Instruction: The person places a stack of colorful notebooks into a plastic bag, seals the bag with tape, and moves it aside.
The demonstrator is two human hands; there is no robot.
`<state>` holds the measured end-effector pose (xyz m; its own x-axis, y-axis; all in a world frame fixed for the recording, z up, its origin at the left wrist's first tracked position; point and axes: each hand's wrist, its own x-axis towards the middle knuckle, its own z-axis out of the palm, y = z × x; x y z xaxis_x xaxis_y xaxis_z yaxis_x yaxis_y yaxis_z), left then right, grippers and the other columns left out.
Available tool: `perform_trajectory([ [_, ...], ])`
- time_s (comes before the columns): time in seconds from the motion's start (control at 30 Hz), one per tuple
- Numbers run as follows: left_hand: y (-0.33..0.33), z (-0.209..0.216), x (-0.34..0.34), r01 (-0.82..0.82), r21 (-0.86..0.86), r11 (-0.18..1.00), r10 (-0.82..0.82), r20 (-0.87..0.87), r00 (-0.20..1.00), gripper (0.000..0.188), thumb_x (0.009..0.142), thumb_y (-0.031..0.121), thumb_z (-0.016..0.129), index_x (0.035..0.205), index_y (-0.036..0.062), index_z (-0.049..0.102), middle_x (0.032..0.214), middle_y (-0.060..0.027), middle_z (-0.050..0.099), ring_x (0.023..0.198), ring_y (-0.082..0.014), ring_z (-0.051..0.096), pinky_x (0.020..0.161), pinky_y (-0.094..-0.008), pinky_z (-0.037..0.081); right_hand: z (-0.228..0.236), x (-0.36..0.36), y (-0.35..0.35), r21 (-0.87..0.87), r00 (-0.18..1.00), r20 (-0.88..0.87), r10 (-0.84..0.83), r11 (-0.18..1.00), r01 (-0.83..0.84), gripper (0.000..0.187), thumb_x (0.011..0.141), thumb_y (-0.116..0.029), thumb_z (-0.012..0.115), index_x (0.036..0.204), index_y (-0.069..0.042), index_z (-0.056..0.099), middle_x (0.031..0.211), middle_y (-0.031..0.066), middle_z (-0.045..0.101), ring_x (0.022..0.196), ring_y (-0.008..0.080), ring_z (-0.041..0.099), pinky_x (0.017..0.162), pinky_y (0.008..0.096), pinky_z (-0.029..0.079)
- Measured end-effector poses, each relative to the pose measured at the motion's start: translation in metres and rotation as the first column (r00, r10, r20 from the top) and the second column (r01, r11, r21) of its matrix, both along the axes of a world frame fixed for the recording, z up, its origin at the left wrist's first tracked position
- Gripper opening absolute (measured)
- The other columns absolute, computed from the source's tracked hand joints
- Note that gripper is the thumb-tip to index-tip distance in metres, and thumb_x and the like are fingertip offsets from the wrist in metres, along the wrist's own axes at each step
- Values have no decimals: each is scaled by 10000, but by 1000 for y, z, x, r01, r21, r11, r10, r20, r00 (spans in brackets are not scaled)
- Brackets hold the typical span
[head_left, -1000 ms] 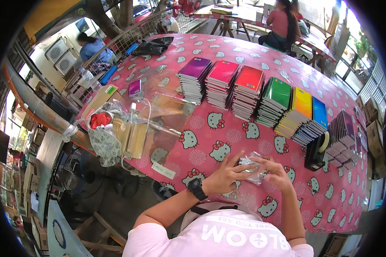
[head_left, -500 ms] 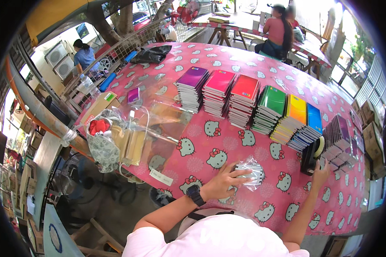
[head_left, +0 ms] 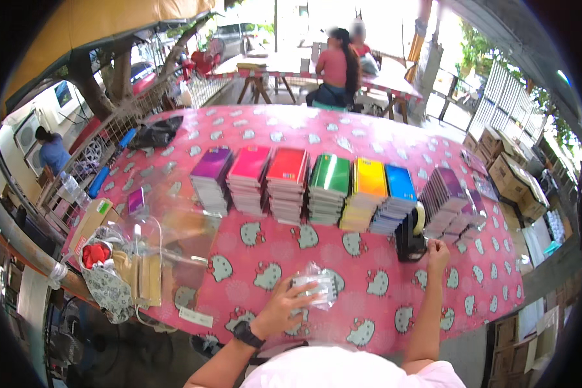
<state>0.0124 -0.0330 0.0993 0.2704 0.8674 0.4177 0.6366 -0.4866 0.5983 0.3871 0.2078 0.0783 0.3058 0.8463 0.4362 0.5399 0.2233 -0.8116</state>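
My left hand point(head_left: 286, 306) lies over a notebook bundle in clear plastic point(head_left: 319, 289), its fingers pressing the wrapper onto the table near me. A black tape dispenser point(head_left: 409, 244) with a pale roll of tape point(head_left: 420, 218) stands to the right. At its near right end my right hand point(head_left: 438, 252) pinches with thumb and finger, seemingly on the loose end of the tape. Beyond are stacks of spiral notebooks: purple point(head_left: 211, 161), pink point(head_left: 249, 163), red point(head_left: 287, 165), green point(head_left: 330, 173), yellow point(head_left: 370, 178) and blue point(head_left: 399, 183). More purple-covered stacks point(head_left: 445, 187) stand behind the dispenser.
The pink-covered table point(head_left: 239, 294) holds clear plastic sheets point(head_left: 187, 226), a floral cloth bag point(head_left: 110, 291) and a purple notebook point(head_left: 136, 201) at left. A black bag point(head_left: 158, 132) lies far left. Cardboard boxes point(head_left: 514, 178) stand right. People sit at another table point(head_left: 291, 64) and at left.
The view has tilted up and swung right, so the table appears farther left. My right hand's fingers have closed into a pinch beside the dispenser. The left hand stays on the wrapped bundle.
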Motion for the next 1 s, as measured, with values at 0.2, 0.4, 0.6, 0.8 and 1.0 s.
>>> perform_trajectory([
  [0.2, 1, -3, 0, 5, -41, 999, -3, 47, 999, 571, 611, 44, 590, 1169, 165, 581, 1317, -63, 457, 1169, -321, 388, 1057, -462, 175, -78, 25, -17, -392, 497, -867, -38, 667, -633, 189, 870, -228, 581, 712, -143, 520, 538, -59, 433, 416, 33, 349, 337, 185, 241],
  [0.4, -2, -2, 0, -19, -69, 997, 22, 43, 999, 660, 577, 36, 664, 1200, 235, 567, 1341, 23, 432, 1200, -328, 332, 1013, -454, 236, 37, -117, -72, -519, 622, -635, 457, 344, -783, 198, 829, -237, 630, 792, -47, 589, 624, -36, 498, 479, 43, 354, 436, 199, 284],
  [0.6, 1, 3, -4, 22, -90, 996, -24, -27, 999, 637, 574, 134, 703, 1192, 222, 577, 1390, -42, 366, 1251, -351, 272, 1046, -493, 187, 92, -190, -96, -586, 341, -268, 901, 129, -800, 272, 771, -281, 676, 715, -17, 639, 595, 8, 559, 515, 80, 457, 466, 250, 345],
  [0.8, 3, 2, -5, 20, -123, 992, -27, -48, 998, 667, 569, 219, 736, 1210, 263, 556, 1452, -62, 252, 1287, -402, 239, 1022, -577, 187, 96, -221, -112, -742, 281, 356, 891, 453, -495, 378, 673, -349, 750, 630, 0, 609, 579, 87, 579, 564, 160, 558, 533, 292, 424],
  [1.0, -1, 9, -2, -42, -51, 998, 54, 280, 959, 653, 626, 247, 737, 1237, 144, 529, 1442, -117, 249, 1286, -333, 276, 1037, -448, 243, 99, -182, -96, -692, 326, 460, 826, 564, -451, 432, 598, -364, 802, 752, 7, 641, 680, 128, 607, 657, 229, 599, 625, 318, 470],
])
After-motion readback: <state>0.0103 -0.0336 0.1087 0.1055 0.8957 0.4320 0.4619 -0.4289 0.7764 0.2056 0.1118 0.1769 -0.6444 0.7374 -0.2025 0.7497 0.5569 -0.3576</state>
